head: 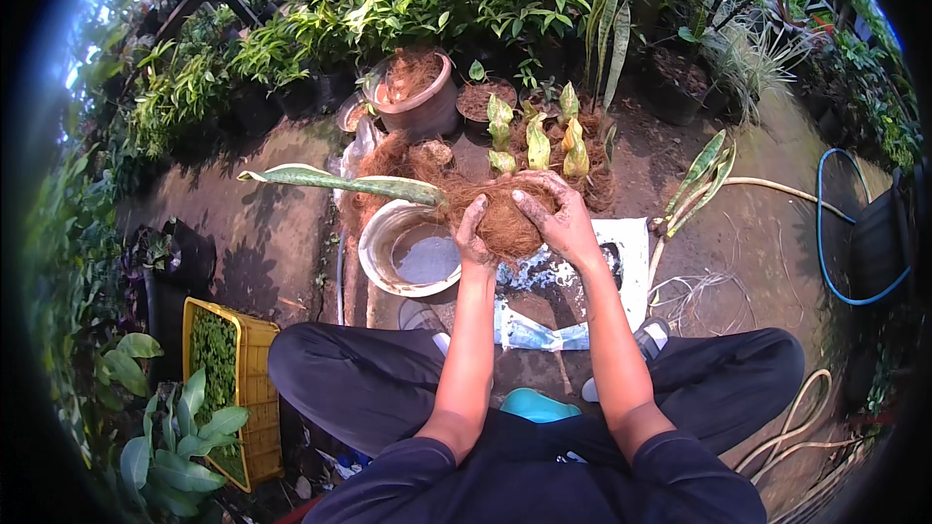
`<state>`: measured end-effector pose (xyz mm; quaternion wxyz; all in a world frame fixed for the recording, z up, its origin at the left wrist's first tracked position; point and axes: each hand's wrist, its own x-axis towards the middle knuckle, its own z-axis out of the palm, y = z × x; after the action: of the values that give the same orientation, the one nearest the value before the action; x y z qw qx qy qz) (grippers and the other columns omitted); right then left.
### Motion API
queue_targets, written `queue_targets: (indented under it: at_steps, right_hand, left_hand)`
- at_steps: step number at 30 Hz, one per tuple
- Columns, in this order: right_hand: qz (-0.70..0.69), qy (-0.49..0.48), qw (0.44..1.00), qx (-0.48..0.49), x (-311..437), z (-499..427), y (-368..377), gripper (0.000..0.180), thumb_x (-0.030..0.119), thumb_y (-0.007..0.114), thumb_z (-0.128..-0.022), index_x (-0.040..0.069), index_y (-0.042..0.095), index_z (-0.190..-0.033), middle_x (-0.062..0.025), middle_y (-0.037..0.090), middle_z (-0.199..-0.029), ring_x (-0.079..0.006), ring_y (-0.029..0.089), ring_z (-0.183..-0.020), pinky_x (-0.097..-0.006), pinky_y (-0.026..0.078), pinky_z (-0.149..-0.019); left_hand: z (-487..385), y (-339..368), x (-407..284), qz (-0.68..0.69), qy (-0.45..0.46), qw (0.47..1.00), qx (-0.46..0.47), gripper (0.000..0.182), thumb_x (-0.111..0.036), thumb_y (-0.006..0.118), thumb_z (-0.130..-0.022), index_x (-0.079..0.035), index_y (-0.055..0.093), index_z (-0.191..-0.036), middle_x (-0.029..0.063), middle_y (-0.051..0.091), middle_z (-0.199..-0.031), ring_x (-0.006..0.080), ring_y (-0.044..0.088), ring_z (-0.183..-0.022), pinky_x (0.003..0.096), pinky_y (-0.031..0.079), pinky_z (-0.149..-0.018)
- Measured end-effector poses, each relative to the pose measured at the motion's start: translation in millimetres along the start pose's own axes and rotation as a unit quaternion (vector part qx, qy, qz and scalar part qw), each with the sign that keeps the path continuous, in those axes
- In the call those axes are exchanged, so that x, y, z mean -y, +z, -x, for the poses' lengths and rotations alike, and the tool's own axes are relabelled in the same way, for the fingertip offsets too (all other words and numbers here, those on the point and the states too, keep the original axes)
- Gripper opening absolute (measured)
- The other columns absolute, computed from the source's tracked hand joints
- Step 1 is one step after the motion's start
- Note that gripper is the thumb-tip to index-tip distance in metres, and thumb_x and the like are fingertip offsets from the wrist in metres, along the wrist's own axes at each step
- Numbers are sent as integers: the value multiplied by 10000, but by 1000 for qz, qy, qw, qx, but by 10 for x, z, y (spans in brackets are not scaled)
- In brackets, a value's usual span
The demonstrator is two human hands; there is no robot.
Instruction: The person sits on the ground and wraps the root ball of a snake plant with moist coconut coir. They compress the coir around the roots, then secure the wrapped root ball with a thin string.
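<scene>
Between my two hands is a rounded ball of brown coconut fibre [511, 227]. My left hand [475, 234] cups its near left side, and my right hand [557, 212] wraps over its far and right sides. A long variegated snake plant leaf [349, 182] sticks out leftward from the fibre, passing over the rim of a white basin [373, 262] that holds murky water. Mud coats my fingers. Beneath my hands lies a white plastic sheet [630, 247] with dark soil stains.
Several fibre-wrapped snake plant cuttings [537, 142] stand beyond my hands. A clay pot [419, 98] holds loose fibre, with more coconut fibre [378, 153] heaped before it. To the right are a loose snake plant cutting [699, 178], tangled string [710, 298] and a blue hose [823, 233]. A yellow crate [255, 407] holds small plants.
</scene>
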<state>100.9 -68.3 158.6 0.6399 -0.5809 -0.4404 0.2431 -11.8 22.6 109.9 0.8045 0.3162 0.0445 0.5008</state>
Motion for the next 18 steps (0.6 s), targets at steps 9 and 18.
queue_targets:
  at_steps: [9, 18]
  right_hand:
    - [-18, -98, 979, -177, -42, 108, 284, 153, 57, 666, -911, -41, 725, -1013, -106, 740, -952, -143, 660, -889, -294, 506, -840]
    - [143, -345, 925, -67, -148, 105, 293, 175, 82, 686, -814, 29, 719, -977, -133, 727, -1013, -326, 688, -979, -414, 502, -913]
  left_hand:
    - [-40, 161, 33, -47, 39, 998, 9, 543, -140, 542, -848, 67, 445, -1340, 262, 511, -1363, 414, 516, -1272, 486, 448, -1073]
    - [-69, -477, 147, -32, 20, 994, -105, 381, -206, 484, -923, 50, 564, -1194, 203, 651, -1135, 318, 639, -1067, 411, 532, -929]
